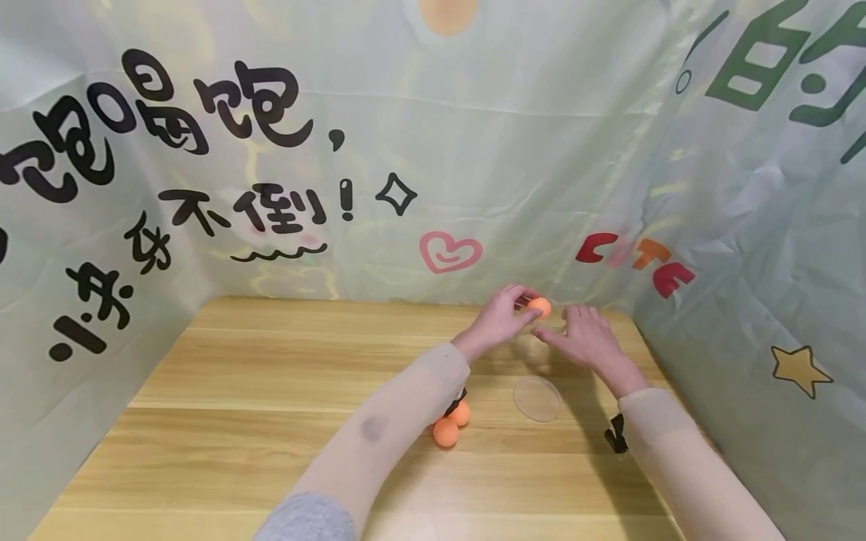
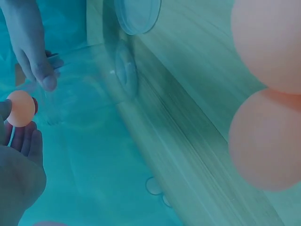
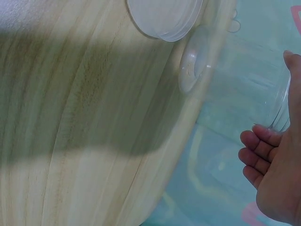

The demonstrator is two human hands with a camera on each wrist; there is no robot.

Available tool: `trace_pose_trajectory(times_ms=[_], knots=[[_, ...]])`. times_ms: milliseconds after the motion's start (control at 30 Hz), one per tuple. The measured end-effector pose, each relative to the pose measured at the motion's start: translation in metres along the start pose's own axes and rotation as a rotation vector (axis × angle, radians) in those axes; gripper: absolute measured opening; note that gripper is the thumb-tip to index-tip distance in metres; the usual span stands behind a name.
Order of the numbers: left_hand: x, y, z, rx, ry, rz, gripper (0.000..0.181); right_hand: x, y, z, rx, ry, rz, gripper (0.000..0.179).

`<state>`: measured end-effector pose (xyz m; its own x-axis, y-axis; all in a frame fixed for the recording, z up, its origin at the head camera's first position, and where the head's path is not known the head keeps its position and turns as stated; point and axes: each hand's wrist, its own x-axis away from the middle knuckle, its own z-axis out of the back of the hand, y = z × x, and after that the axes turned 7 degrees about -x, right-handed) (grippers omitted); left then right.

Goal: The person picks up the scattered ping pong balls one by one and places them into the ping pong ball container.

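Note:
My left hand (image 1: 499,319) pinches an orange ball (image 1: 539,308) between thumb and fingers, beside the mouth of a clear plastic jar (image 3: 240,84). The jar stands upright on the table, its base thick and rounded in the wrist views. Around its rim, my right hand (image 1: 587,338) holds it with thumb on one side and curled fingers on the other. In the left wrist view the ball (image 2: 21,108) is close to the rim. No ball shows inside the transparent jar.
A clear round lid (image 1: 537,399) lies flat on the wooden table (image 1: 271,391) in front of the jar. More orange balls (image 1: 446,433) sit together beside my left forearm, partly hidden by it. Printed cloth (image 1: 379,150) hangs behind and along both sides.

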<state>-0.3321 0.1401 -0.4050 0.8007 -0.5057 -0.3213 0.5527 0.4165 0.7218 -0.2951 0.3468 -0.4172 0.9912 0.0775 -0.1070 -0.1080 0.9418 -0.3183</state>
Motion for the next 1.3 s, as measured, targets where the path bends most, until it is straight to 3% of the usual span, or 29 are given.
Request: trace_pose_trajectory(times_ms=[233,733,1300], knots=[[-0.006,-0.001,-0.003,-0.057,-0.012,0.017,0.031,-0.001,-0.001,0.0,0.0,0.005,0.008,0.089],[-0.012,-0.004,-0.014,-0.174,-0.007,-0.012,0.031,0.0,-0.001,0.0,-0.009,-0.012,-0.003,0.089],[-0.001,0.003,-0.002,-0.125,-0.019,-0.041,0.033,-0.001,-0.001,0.0,-0.003,-0.028,0.012,0.097]])
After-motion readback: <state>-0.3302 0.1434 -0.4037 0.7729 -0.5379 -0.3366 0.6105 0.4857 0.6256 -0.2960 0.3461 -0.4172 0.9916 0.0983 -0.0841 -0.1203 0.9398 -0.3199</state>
